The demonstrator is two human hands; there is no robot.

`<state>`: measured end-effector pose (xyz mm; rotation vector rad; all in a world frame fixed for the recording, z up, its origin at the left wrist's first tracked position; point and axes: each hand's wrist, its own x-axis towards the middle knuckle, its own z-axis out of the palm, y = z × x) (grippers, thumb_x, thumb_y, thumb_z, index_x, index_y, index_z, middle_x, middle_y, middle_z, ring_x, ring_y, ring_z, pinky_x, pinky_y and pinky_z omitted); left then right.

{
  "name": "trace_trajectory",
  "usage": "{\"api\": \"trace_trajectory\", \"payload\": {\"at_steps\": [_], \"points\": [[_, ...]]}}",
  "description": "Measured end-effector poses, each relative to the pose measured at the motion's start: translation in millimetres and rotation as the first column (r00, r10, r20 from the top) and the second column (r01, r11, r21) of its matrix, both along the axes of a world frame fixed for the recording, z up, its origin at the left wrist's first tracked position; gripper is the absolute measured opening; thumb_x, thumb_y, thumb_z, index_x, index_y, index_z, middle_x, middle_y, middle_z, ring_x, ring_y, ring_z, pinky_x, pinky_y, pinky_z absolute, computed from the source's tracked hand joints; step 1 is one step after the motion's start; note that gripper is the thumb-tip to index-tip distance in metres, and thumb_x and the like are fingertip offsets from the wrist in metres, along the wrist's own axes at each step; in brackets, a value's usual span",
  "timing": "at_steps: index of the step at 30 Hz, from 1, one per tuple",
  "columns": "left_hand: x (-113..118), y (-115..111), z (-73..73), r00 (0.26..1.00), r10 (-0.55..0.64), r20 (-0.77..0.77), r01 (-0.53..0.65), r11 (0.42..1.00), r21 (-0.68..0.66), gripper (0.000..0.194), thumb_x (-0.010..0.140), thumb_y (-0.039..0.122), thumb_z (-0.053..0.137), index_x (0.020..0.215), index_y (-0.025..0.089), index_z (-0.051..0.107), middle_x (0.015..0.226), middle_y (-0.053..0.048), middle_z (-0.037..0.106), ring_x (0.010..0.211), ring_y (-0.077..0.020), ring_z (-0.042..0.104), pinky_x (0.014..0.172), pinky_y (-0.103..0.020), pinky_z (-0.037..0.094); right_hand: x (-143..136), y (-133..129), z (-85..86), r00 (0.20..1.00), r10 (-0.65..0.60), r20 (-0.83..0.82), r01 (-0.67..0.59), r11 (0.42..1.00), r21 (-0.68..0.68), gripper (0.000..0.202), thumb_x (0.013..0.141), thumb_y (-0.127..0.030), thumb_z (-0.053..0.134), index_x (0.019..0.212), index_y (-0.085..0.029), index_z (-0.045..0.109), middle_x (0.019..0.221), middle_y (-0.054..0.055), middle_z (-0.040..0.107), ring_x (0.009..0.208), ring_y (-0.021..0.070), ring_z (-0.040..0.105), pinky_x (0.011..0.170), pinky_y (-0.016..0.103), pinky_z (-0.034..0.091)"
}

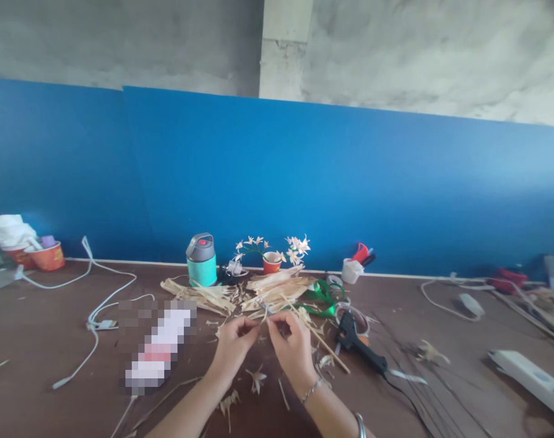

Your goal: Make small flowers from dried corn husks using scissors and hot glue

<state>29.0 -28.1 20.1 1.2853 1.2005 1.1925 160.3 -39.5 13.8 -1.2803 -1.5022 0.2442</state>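
My left hand [235, 342] and my right hand [293, 345] meet over the middle of the table, fingertips pinched close together. Between them is a thin pale strip [264, 316] that looks like dried husk; its ends are hidden by the fingers. Just beyond lie piles of dried husks [277, 293], with a thin stick [325, 344] slanting beside my right hand. A small husk flower [257, 380] rests on the table between my forearms. Behind the husks, a red paper cup [271, 263] stands beneath stems of pale flowers [298, 244].
A black glue gun [361, 347] and green ribbon [323, 298] lie to the right. A teal flask [202, 261] stands at the back, near a white cup of tools [352, 271]. White cables [94, 310] and a blurred-out power strip run along the left. A blue partition [277, 170] closes off the back.
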Motion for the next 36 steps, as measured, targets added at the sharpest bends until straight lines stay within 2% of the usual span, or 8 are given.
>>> {"api": "trace_trajectory", "payload": {"at_steps": [9, 25, 31, 36], "points": [[-0.4, 2.3, -5.2, 0.999, -0.025, -0.026, 0.026, 1.000, 0.016, 0.019, 0.064, 0.033, 0.064, 0.061, 0.015, 0.064, 0.055, 0.001, 0.057, 0.055, -0.0138, 0.049, 0.053, -0.023, 0.036, 0.8, 2.1, -5.8, 1.000, 0.007, 0.004, -0.007, 1.000, 0.015, 0.007, 0.076, -0.018, 0.054, 0.071, -0.019, 0.058, 0.066, 0.001, 0.060, 0.060, 0.0145, 0.055, 0.057, 0.024, 0.043], [0.3, 0.7, -4.3, 0.999, 0.004, -0.033, -0.003, 1.000, 0.021, 0.020, 0.062, 0.035, 0.066, 0.058, 0.015, 0.064, 0.052, 0.002, 0.056, 0.052, -0.0133, 0.048, 0.052, -0.023, 0.035, -0.3, 1.2, -2.2, 0.998, 0.003, 0.057, -0.006, 0.999, 0.051, 0.010, 0.078, -0.017, 0.052, 0.069, -0.019, 0.056, 0.065, 0.001, 0.059, 0.061, 0.0145, 0.054, 0.057, 0.024, 0.042], [0.8, -0.8, -1.0, 0.999, 0.006, 0.034, -0.005, 0.999, -0.045, 0.021, 0.061, 0.036, 0.067, 0.057, 0.016, 0.063, 0.051, 0.002, 0.056, 0.052, -0.0131, 0.049, 0.051, -0.022, 0.034, -0.4, 0.0, -2.0, 0.996, 0.007, 0.092, -0.015, 0.997, 0.080, 0.005, 0.077, -0.017, 0.052, 0.079, -0.020, 0.056, 0.074, 0.003, 0.059, 0.070, 0.0166, 0.055, 0.064, 0.027, 0.045], [-2.6, 1.3, -1.6, 0.993, 0.026, 0.116, -0.011, 0.992, -0.123, 0.023, 0.062, 0.038, 0.067, 0.064, 0.016, 0.065, 0.058, 0.000, 0.061, 0.056, -0.0148, 0.052, 0.052, -0.023, 0.036, 0.8, -2.3, 1.8, 0.993, -0.049, 0.106, 0.034, 0.990, 0.139, 0.014, 0.077, -0.019, 0.052, 0.091, -0.020, 0.053, 0.083, 0.005, 0.057, 0.072, 0.0178, 0.052, 0.067, 0.031, 0.045]]}}
